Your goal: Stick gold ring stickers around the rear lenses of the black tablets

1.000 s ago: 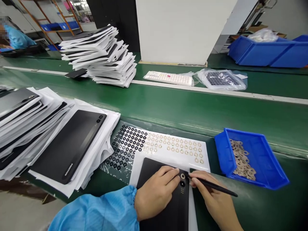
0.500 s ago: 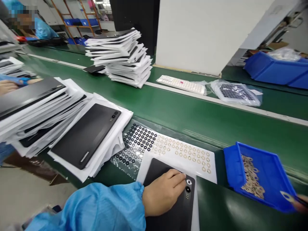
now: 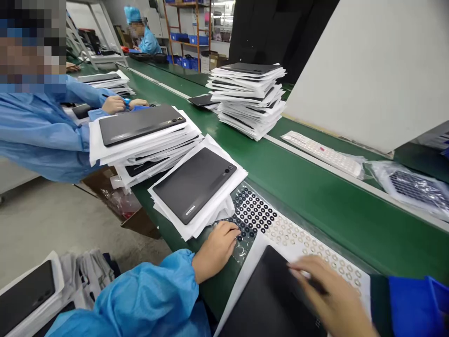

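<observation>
My left hand point(image 3: 218, 249) has its fingers loosely bent at the edge of a clear film sheet of black rings point(image 3: 255, 210), beside a tablet in white wrapping point(image 3: 199, 185). My right hand point(image 3: 326, 292), blurred, is over the dark back of another tablet point(image 3: 270, 299), thumb and forefinger pinched near its upper edge. Something dark shows under the right fingers, too smeared to name. A white sheet of pale rings point(image 3: 315, 243) lies behind this tablet, partly hidden by the right hand.
A blue bin point(image 3: 414, 304) stands at the right edge. Wrapped tablets form a tall stack point(image 3: 250, 100) across the green bench and another stack point(image 3: 150, 135) at left. A co-worker in a blue sleeve point(image 3: 38, 131) works there. Bagged sheets point(image 3: 326, 152) lie along the far side.
My left hand has left the tablet and moved left to the film sheet. My right hand has come from the blue bin to over the tablet. The view has swung left.
</observation>
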`<state>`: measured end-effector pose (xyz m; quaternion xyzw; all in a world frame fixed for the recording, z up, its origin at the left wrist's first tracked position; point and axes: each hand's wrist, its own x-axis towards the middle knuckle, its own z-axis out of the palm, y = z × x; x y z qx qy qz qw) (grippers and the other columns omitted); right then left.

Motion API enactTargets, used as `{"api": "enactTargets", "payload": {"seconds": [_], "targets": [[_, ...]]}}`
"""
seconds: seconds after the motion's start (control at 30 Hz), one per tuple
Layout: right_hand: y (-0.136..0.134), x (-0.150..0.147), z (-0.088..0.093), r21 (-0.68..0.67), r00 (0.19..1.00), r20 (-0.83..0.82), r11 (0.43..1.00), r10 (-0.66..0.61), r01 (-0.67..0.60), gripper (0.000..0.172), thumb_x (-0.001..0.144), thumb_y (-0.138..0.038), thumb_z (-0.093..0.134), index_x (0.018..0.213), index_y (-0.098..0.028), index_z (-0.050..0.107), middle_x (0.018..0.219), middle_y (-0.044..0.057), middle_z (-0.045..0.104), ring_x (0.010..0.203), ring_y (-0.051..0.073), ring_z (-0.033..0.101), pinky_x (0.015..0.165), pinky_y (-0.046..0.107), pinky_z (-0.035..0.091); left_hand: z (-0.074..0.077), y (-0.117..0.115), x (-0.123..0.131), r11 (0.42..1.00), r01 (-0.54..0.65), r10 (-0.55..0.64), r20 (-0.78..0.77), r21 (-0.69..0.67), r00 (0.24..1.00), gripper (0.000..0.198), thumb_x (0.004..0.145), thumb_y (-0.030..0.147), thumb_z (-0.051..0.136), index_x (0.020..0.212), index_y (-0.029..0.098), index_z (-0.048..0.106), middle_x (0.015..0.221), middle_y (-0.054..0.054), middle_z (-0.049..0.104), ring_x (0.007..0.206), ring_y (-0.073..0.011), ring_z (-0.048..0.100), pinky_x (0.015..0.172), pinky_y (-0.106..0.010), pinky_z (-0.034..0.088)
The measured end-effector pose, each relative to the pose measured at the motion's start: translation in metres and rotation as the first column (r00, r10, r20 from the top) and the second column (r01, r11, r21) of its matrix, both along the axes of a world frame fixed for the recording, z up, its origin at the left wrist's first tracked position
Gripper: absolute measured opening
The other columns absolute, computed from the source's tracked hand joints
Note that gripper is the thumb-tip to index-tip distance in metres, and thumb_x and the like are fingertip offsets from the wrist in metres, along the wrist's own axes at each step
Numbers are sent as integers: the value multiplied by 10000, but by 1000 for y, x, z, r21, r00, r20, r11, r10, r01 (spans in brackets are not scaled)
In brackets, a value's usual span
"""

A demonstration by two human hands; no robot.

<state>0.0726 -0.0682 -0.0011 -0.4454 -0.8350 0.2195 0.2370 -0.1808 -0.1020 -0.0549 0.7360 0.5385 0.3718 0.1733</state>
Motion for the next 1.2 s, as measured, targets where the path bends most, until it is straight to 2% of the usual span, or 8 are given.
{"api": "enactTargets", "payload": {"seconds": [0.03,0.13,0.23,0.57,0.77,1.03,1.1,1.2], "targets": [[8,-25,-6,-53,992,35,992,120,-118,172,849,-169,510,838,-239,666,820,53,651,756,191,640,654,283,521,-2,3,-3,1000,3,-4,-23,-16,1000,284,832,7,501,1076,135,568,1083,-89,577,1037,-219,522,921,-384,494],[31,-86,-24,-115,971,149,979,187,-171,178,784,-77,534,812,-201,659,815,50,660,769,191,648,691,286,518,-5,7,-5,998,9,-11,-45,-62,999,324,785,-8,564,1069,148,558,1102,-76,566,1058,-226,514,935,-393,489],[43,-108,-35,-141,947,232,971,220,-191,195,765,-49,544,808,-197,664,792,36,659,756,190,654,681,284,511,-5,6,-6,997,10,-14,-39,-83,999,287,796,4,564,1037,160,558,1095,-69,564,1056,-222,516,933,-390,489],[47,-111,-23,-188,824,463,944,327,-270,254,759,-5,508,817,-202,658,818,26,653,733,174,647,613,245,450,-2,9,-9,995,33,-33,8,-95,999,294,784,-19,536,1019,157,553,1075,-63,560,1039,-215,512,934,-368,480],[41,-112,-17,-171,784,526,944,330,-282,364,777,23,432,979,-184,653,891,60,647,701,177,635,591,259,427,-7,7,-10,997,25,-24,16,-71,1000,395,722,-55,538,1055,157,551,1113,-67,555,1067,-217,502,955,-387,476],[48,-118,-22,-211,881,370,951,294,-228,156,758,-57,556,794,-187,633,813,47,647,760,198,629,666,277,460,-9,9,-9,998,15,-15,2,-54,1000,330,746,-14,585,1029,156,578,1086,-68,568,1045,-219,521,923,-395,504],[45,-106,-16,-212,925,302,962,231,-171,102,768,-104,560,745,-195,600,785,40,638,755,190,612,689,280,464,-9,8,-10,999,16,-17,-19,-43,1000,331,768,-4,567,1062,148,574,1096,-78,571,1052,-222,531,921,-400,511],[32,-60,-2,-222,968,242,975,73,-18,139,840,-257,491,738,-203,570,697,32,600,650,174,571,622,280,456,-5,0,-8,999,10,-7,-53,50,999,332,841,15,487,1156,109,540,1150,-123,560,1108,-247,524,959,-437,493]]}}
